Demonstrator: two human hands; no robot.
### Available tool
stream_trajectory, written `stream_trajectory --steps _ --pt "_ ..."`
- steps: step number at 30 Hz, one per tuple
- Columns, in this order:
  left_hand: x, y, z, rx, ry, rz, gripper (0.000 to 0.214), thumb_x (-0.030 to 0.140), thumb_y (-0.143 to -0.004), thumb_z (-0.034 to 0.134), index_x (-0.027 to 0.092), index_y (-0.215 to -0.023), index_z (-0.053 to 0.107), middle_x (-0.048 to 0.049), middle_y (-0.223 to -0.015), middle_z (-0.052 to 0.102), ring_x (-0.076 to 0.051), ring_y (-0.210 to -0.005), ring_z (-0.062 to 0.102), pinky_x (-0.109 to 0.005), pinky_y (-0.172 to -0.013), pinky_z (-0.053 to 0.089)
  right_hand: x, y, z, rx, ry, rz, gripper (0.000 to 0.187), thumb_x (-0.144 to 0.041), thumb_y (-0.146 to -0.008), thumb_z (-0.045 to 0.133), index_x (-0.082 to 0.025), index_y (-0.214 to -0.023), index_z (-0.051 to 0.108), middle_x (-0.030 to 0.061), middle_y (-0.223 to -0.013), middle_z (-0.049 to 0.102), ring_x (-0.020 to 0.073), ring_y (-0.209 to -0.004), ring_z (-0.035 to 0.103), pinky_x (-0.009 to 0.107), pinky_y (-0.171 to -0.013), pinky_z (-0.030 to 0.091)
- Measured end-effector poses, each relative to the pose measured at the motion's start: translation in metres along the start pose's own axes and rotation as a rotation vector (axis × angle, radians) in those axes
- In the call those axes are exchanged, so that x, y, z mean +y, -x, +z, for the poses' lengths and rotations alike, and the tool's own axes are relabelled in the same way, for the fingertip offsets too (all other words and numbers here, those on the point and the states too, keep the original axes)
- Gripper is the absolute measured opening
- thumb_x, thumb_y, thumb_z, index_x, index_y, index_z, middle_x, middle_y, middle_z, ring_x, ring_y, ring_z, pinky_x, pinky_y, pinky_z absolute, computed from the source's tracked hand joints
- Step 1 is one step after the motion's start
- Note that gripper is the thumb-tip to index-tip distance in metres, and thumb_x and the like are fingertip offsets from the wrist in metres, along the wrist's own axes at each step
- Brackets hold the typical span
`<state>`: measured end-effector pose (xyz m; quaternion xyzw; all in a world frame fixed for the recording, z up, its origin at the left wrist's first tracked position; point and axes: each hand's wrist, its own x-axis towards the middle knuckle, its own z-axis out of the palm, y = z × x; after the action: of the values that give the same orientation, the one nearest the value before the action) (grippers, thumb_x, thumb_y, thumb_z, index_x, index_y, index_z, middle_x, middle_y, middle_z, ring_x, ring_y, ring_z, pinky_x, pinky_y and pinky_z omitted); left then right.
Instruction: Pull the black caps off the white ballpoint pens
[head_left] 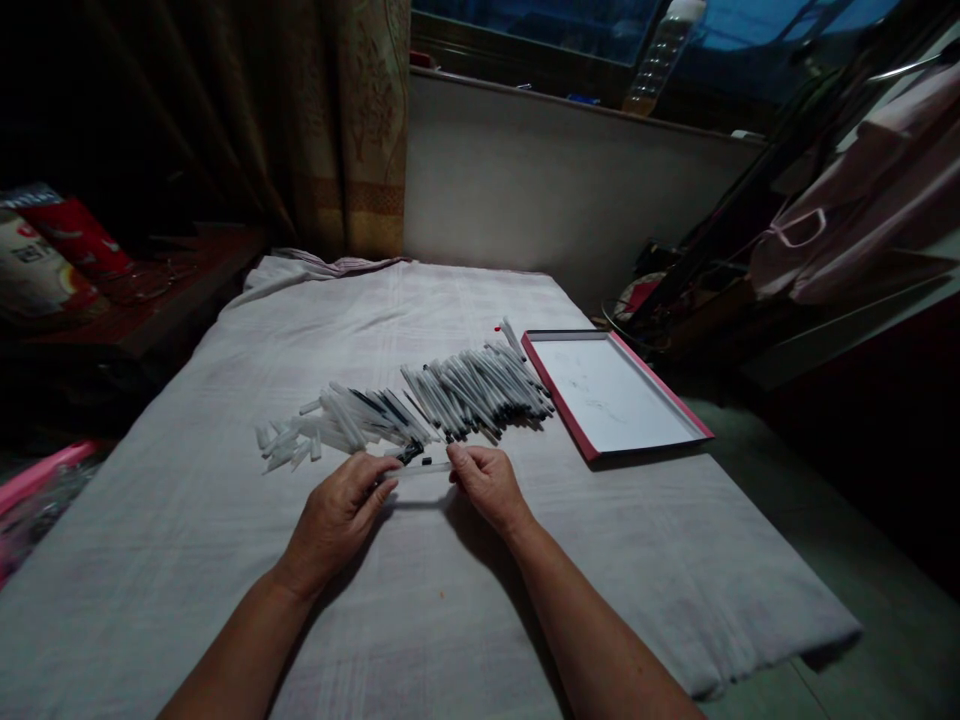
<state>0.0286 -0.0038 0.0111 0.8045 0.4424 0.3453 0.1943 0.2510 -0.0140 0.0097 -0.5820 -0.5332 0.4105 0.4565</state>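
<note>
A translucent white pen barrel [421, 470] spans the gap between my two hands, held level just above the cloth. The fingers and thumb of my left hand [336, 512] are closed on its left end. At the other end, my right hand [487, 488] pinches it between thumb and curled fingers. A small black piece [427, 461] shows right behind the barrel, and small black parts [409, 452] lie by my left fingertips. Beyond my hands is a pile of pens [480, 390] with dark ends. To its left lie loose tubes [341, 420] and short translucent caps [289, 443].
A shallow red-edged box lid [622, 395] with a white inside lies right of the pens. The pale cloth [450, 620] covers the table. At left stand a side table [187, 270] with packets and a pink-rimmed container [45, 475]. A bottle [664, 60] stands on the windowsill.
</note>
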Motion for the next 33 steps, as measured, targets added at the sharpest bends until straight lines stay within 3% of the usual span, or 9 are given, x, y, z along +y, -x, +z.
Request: stream_trajectory --steps 4,9,15,22,29,33 --pt "-0.002 0.0 -0.006 -0.028 -0.112 -0.022 0.04 0.058 -0.093 0.048 0.024 -0.096 0.07 -0.0059 -0.091 0.074 -0.021 -0.085 0.069 -0.031 -0.079 0.052 0.0 -0.001 -0.003 -0.026 -0.023 0.036 0.063 -0.075 -0.079 0.056 -0.021 -0.045 0.053 -0.0039 -0.039 0.042 0.0112 -0.041 0.041 0.024 -0.045 0.034" --pt "0.001 -0.003 -0.017 -0.194 -0.08 -0.08 0.041 0.059 -0.091 0.047 0.025 -0.077 0.066 -0.0023 -0.071 0.068 -0.018 -0.064 0.061 -0.027 -0.065 0.047 0.001 -0.002 -0.007 -0.049 -0.029 0.017 0.063 -0.074 -0.077 0.059 -0.021 -0.043 0.051 -0.004 -0.04 0.04 0.0101 -0.042 0.037 0.024 -0.044 0.03" --pt "0.008 -0.005 -0.024 -0.355 0.212 -0.28 0.053 0.066 -0.085 0.048 0.023 -0.056 0.049 0.0008 -0.053 0.05 -0.015 -0.053 0.048 -0.025 -0.051 0.036 -0.004 0.002 -0.008 -0.094 0.005 -0.02 0.055 -0.062 -0.082 0.057 -0.021 -0.046 0.052 -0.0042 -0.042 0.04 0.0106 -0.044 0.037 0.024 -0.048 0.031" --pt "-0.002 -0.002 -0.027 -0.495 0.632 -0.633 0.067 0.087 -0.074 0.049 0.023 -0.054 0.042 0.0048 -0.045 0.034 -0.009 -0.041 0.025 -0.023 -0.038 0.018 -0.007 0.005 -0.003 -0.099 0.052 -0.17 0.047 -0.053 -0.086 0.058 -0.021 -0.052 0.057 -0.0011 -0.052 0.054 0.0127 -0.053 0.05 0.025 -0.056 0.038" --pt "-0.001 -0.006 -0.028 -0.451 0.663 -0.728 0.071 0.091 -0.068 0.049 0.022 -0.054 0.044 0.0059 -0.041 0.031 -0.007 -0.038 0.02 -0.022 -0.038 0.012 -0.009 0.005 -0.003 -0.062 0.109 -0.288 0.036 -0.043 -0.087 0.058 -0.021 -0.059 0.059 -0.0007 -0.058 0.057 0.014 -0.059 0.053 0.025 -0.061 0.04" --pt "0.001 -0.006 -0.027 -0.383 0.681 -0.744 0.066 0.086 -0.072 0.053 0.02 -0.063 0.05 0.005 -0.046 0.04 -0.007 -0.04 0.028 -0.02 -0.039 0.02 -0.005 0.003 -0.004 0.007 0.107 -0.235 0.031 -0.043 -0.084 0.06 -0.021 -0.063 0.062 -0.0011 -0.061 0.058 0.014 -0.06 0.052 0.025 -0.06 0.04"
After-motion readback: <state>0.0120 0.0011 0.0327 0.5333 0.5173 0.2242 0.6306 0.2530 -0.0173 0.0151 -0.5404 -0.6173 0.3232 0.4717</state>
